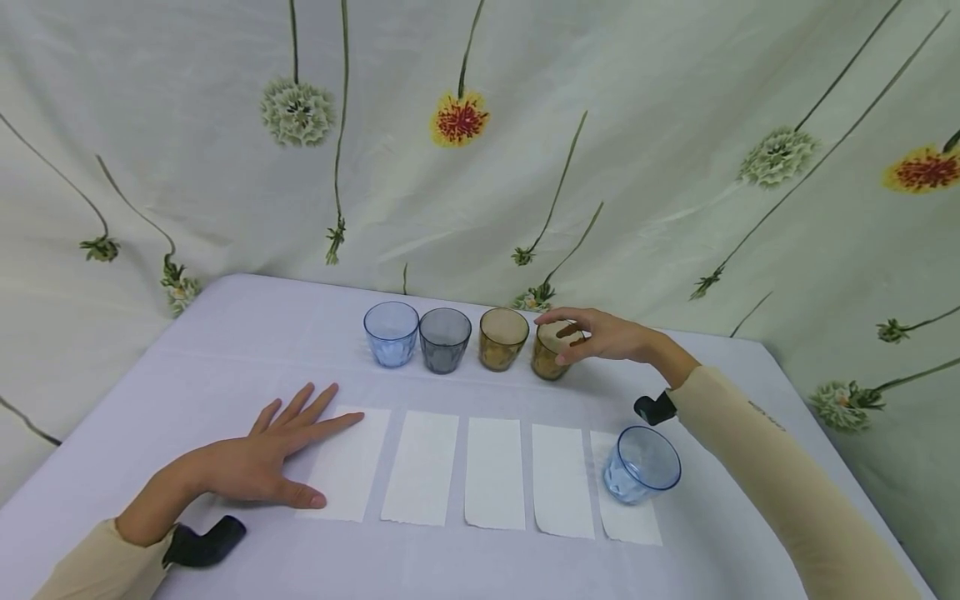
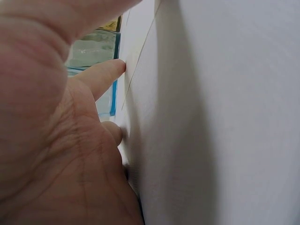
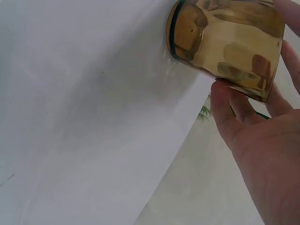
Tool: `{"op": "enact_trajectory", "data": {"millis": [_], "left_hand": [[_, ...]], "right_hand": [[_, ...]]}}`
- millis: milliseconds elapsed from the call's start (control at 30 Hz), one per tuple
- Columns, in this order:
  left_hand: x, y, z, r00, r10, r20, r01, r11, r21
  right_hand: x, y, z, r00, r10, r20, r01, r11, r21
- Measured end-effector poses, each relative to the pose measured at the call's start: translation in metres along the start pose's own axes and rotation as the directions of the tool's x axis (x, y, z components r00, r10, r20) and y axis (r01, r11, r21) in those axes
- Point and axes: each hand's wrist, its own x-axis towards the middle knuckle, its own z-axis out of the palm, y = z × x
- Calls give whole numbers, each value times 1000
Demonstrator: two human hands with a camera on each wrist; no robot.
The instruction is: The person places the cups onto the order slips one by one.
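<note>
My right hand [image 1: 611,335] is at the amber glass [image 1: 549,363] on the right end of the back row, its thumb on the near side and fingers curled round the rim. The right wrist view shows the same amber glass [image 3: 234,44] between thumb and fingers. Spread flat, my left hand [image 1: 258,465] rests on the table, with thumb and fingertip touching the leftmost white paper [image 1: 348,467]. In the left wrist view the left palm [image 2: 75,154] faces the white surface and holds nothing.
Along the back stand a blue glass [image 1: 392,335], a grey glass [image 1: 445,342] and another amber glass [image 1: 502,340]. Several white papers lie in a row; a second blue glass [image 1: 642,467] stands on the rightmost paper [image 1: 630,525]. A flowered cloth [image 1: 420,200] hangs behind.
</note>
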Motion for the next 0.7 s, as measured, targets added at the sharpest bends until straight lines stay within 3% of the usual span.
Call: {"op": "enact_trajectory", "data": {"millis": [433, 700], "left_hand": [[0, -2, 1, 1000, 5, -6, -5, 1000, 3], [1, -3, 1, 1000, 1, -3, -1, 1000, 10]], "right_hand": [[0, 0, 0, 999, -49, -11, 49, 998, -44], [-5, -6, -1, 999, -31, -8, 31, 998, -50]]}}
